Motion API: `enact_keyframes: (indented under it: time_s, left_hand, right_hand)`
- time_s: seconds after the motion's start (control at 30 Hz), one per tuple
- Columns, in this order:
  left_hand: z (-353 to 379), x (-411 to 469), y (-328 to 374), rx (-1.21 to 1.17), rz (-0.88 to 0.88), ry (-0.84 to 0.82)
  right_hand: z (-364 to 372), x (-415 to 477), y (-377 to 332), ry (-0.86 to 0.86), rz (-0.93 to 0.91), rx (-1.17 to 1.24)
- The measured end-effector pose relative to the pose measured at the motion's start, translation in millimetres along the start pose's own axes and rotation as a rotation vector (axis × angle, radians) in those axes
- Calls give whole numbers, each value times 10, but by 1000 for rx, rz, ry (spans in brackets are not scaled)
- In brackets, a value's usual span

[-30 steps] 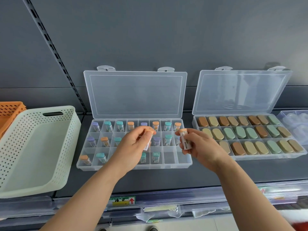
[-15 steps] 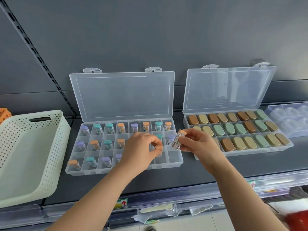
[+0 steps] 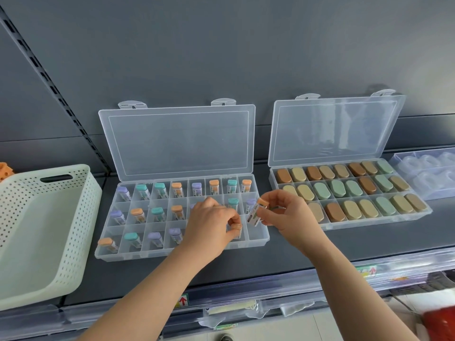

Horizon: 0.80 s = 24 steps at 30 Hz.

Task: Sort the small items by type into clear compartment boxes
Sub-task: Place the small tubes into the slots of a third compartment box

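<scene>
Observed in right hand (image 3: 288,215) pinch: orange-capped vial (image 3: 256,212), tilted, above right end of left compartment box (image 3: 157,253). Observed between left hand (image 3: 211,223) fingertips: second vial (image 3: 236,233), mostly hidden, low in bottom-row cell. Risks fingertip slip, tipping vial across divider or into an occupied cell.

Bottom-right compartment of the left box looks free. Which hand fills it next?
Probably right: the right hand pinches an orange-capped labelled vial near that compartment of the clear plastic box; the left hand is busy pinching a second orange-capped vial beside it.
</scene>
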<state>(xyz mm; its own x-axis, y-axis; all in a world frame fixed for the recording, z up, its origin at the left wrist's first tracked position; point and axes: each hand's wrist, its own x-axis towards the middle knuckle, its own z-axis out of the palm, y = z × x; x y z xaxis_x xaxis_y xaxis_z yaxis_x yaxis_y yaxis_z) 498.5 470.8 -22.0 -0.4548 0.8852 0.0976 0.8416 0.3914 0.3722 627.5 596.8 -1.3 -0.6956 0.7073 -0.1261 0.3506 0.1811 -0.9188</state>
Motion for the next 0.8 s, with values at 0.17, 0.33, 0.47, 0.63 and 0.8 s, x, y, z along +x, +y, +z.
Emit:
enact_keyframes:
  time_s: [0.17,0.33,0.47,0.63,0.8]
  left_hand:
    - [38,-13,-54,29,27,-20]
    - [-7,-21,-73,25,34,-22]
    - [-30,-63,-120,-12,16,21]
    - [-80,-99,-136,-5,-2,31]
    - [-112,-130,-169,3,-18,26]
  right_hand:
    - [23,21,77,19,-79,-146]
    - [-26,19,164,7,-176,-334]
    - [-11,-2,167,-82,-198,-515]
    - [56,19,138,-152,-187,-725]
    - [60,12,142,-170,-176,-792]
